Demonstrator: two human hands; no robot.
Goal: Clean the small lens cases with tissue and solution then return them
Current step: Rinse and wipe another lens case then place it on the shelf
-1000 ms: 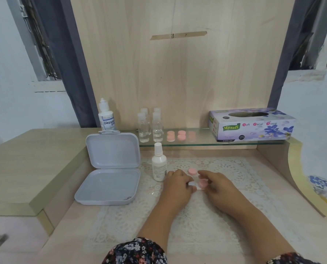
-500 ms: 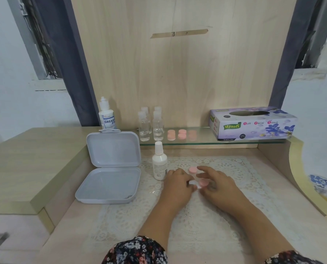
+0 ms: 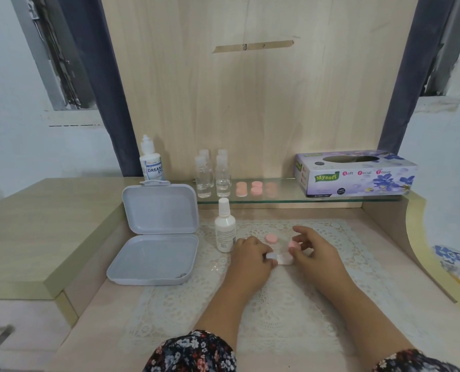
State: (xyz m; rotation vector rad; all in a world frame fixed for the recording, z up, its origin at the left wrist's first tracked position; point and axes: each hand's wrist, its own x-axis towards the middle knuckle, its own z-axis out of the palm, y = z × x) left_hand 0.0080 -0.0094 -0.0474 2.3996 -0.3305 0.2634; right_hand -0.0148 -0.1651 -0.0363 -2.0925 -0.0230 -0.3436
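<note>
Left hand (image 3: 250, 260) rests on the lace mat (image 3: 250, 312), fingers curled round one end of a white lens case (image 3: 281, 257); right hand (image 3: 317, 253) pinches a pink cap (image 3: 293, 245) just above the case's other well, remaining fingers spread; a second cap (image 3: 271, 238) lies loose on the mat just behind the hands. Spray bottle (image 3: 225, 229) stands upright just left of the left hand; open grey box (image 3: 153, 260) lies further left, at the mat's edge. More pink cases (image 3: 251, 188) sit on the glass shelf (image 3: 330, 200) between clear bottles (image 3: 212, 175) and tissue box (image 3: 355, 173). Risks, as judged: the small smooth cap may slip from the pinch and roll; a leftward sweep of the left wrist could topple the tall, narrow bottle; the loose cap could be knocked aside. Open room lies on the mat in front of and right of the hands; the shelf edge overhangs the back, so reaches to the tissue must rise first.
</note>
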